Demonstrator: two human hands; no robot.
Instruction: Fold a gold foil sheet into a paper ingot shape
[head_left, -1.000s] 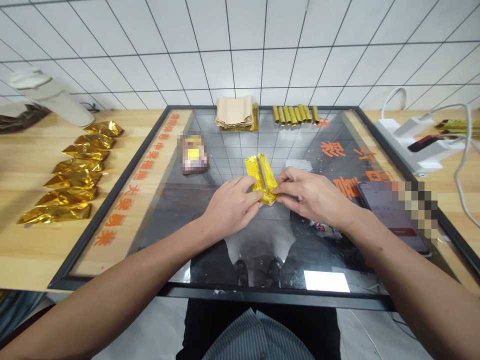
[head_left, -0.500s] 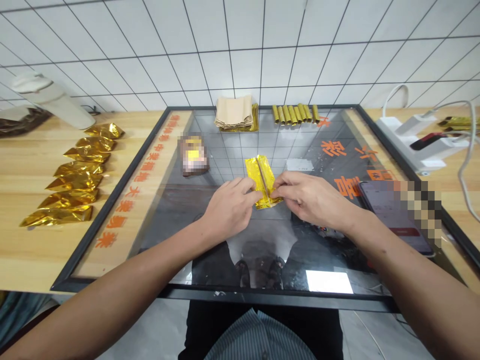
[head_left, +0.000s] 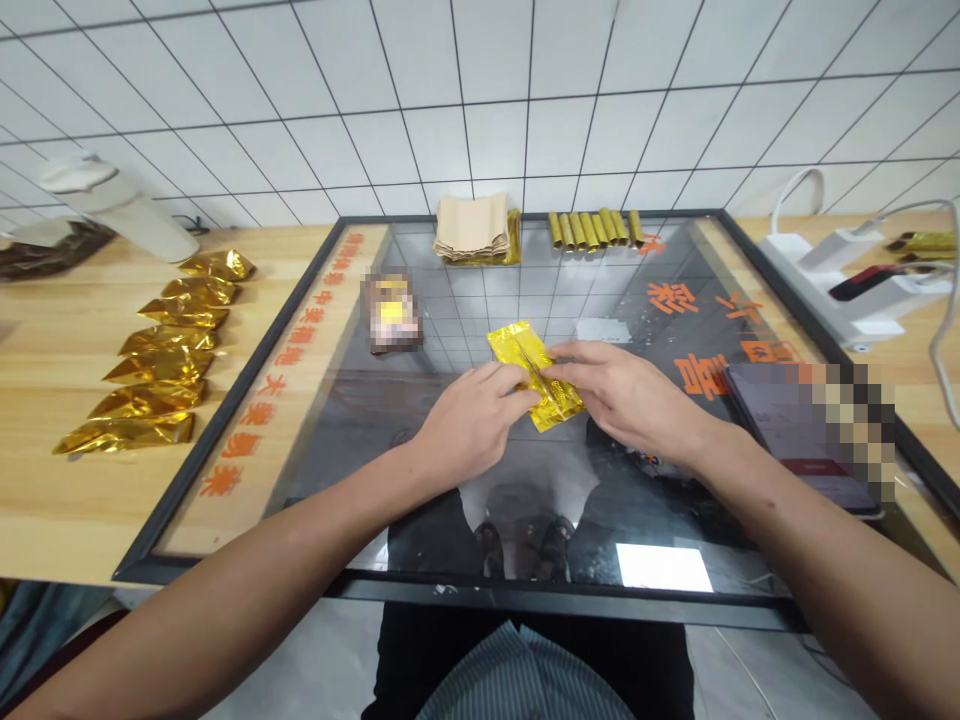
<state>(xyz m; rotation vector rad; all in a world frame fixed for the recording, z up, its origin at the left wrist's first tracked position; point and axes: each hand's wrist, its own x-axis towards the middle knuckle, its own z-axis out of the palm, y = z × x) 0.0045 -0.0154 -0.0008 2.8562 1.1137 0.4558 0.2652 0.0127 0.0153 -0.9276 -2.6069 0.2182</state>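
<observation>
In the middle of the glass top lies a sheet of gold foil paper (head_left: 552, 390), its two long sides folded in so they meet at a seam. It sits at a slant, the near end towards the right. My left hand (head_left: 478, 415) has its thumb and bent fingers closed on the left edge. From the other side, my right hand (head_left: 619, 393) holds the right edge with its thumb and fingers near the seam. Parts of both folded sides are hidden under the fingertips.
Behind lie a stack of brown-backed foil sheets (head_left: 472, 228) and several rolled gold tubes (head_left: 592, 231). Folded gold foil pieces (head_left: 161, 366) line the left. A blurred packet (head_left: 391, 313), a phone (head_left: 802, 435), a power strip (head_left: 814, 290) and a white cup (head_left: 124, 205) surround the hands.
The foil paper has turned, its near end swinging right. My left fingers have moved right along its edge, and my right fingers now lie further over it, closer to the seam.
</observation>
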